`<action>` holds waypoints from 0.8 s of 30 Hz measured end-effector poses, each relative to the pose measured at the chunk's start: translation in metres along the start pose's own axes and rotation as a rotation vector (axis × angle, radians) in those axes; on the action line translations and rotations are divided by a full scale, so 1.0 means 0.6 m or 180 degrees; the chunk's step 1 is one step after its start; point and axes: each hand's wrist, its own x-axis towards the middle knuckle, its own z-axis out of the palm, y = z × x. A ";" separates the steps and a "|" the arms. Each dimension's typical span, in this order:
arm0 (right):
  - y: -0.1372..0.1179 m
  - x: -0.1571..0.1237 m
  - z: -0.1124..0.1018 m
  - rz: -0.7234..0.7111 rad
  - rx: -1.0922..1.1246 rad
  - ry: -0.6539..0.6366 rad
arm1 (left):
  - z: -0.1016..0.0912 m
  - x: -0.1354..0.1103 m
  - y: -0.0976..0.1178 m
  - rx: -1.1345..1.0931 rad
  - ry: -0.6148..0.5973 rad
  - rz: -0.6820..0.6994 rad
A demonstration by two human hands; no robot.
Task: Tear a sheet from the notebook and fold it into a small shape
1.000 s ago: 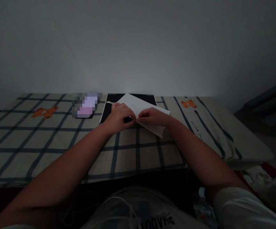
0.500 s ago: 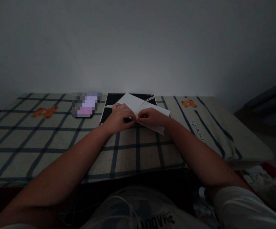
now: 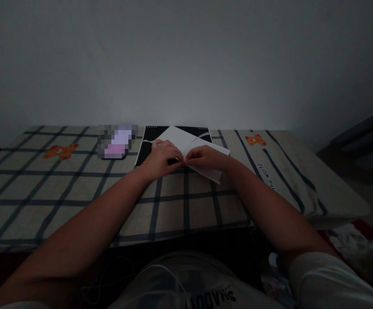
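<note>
A white sheet of paper (image 3: 186, 141) lies partly folded on a black pad (image 3: 146, 148) near the far edge of the checked cloth. My left hand (image 3: 160, 158) is closed, pinching the paper's edge at the middle. My right hand (image 3: 205, 158) is closed too, pinching the same edge right beside it, fingertips nearly touching. A thin white strip curls up from the paper behind my right hand. The part of the paper under my hands is hidden.
A lit phone (image 3: 117, 141) lies left of the black pad. The checked cloth (image 3: 77, 189) with orange bear prints covers the surface up to the wall. Crumpled cloth (image 3: 356, 249) lies low at the right. The room is dim.
Both hands stayed pinched on the paper's edge. A thin strip has appeared curling up behind my right hand, and the lower right corner of the paper shifted slightly.
</note>
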 end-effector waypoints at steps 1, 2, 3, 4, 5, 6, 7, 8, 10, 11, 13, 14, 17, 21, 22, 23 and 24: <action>-0.001 -0.001 -0.001 -0.0025 -0.0060 0.0036 | 0.001 0.000 -0.001 -0.0014 0.0010 -0.0002; -0.002 -0.001 -0.001 -0.0058 -0.0113 0.0064 | 0.001 -0.001 -0.002 -0.0030 0.0012 -0.0006; -0.003 -0.002 -0.001 -0.0096 -0.0157 0.0080 | 0.001 -0.001 -0.003 -0.0046 0.0011 -0.0009; -0.004 -0.002 -0.001 -0.0141 -0.0188 0.0090 | 0.001 -0.001 -0.003 -0.0061 -0.0002 -0.0007; -0.005 -0.002 0.000 -0.0193 -0.0210 0.0094 | 0.001 -0.001 -0.003 -0.0075 -0.0015 -0.0002; -0.006 -0.002 0.001 -0.0250 -0.0224 0.0091 | 0.000 -0.001 -0.002 -0.0084 -0.0022 0.0002; -0.006 -0.001 0.003 -0.0306 -0.0229 0.0083 | 0.000 -0.001 -0.002 -0.0087 -0.0023 0.0010; -0.006 0.000 0.004 -0.0355 -0.0230 0.0072 | 0.000 0.000 -0.002 -0.0083 -0.0018 0.0016; -0.005 0.001 0.006 -0.0384 -0.0232 0.0071 | 0.000 0.000 -0.003 -0.0057 -0.0021 0.0017; -0.004 0.001 0.006 -0.0360 -0.0240 0.0089 | 0.000 0.000 -0.003 -0.0036 -0.0022 0.0013; -0.002 0.001 0.004 -0.0282 -0.0252 0.0130 | -0.001 0.000 -0.003 0.0012 -0.0016 -0.0005; -0.002 0.000 0.002 -0.0245 -0.0227 0.0123 | -0.001 0.000 -0.002 0.0032 -0.0012 -0.0013; 0.001 -0.001 -0.003 -0.0162 -0.0068 -0.0005 | -0.002 0.000 -0.001 0.0067 0.0000 -0.0026; 0.002 0.000 -0.003 -0.0126 -0.0051 -0.0028 | 0.000 0.000 -0.001 0.0063 -0.0023 -0.0033; 0.001 0.000 -0.002 -0.0125 -0.0088 0.0000 | 0.000 0.000 -0.001 0.0046 -0.0026 -0.0027; 0.000 0.000 -0.001 -0.0124 -0.0130 0.0034 | 0.000 0.000 -0.001 0.0023 -0.0025 -0.0023; -0.001 -0.001 0.000 -0.0123 -0.0168 0.0067 | 0.001 0.000 -0.001 0.0005 -0.0029 -0.0023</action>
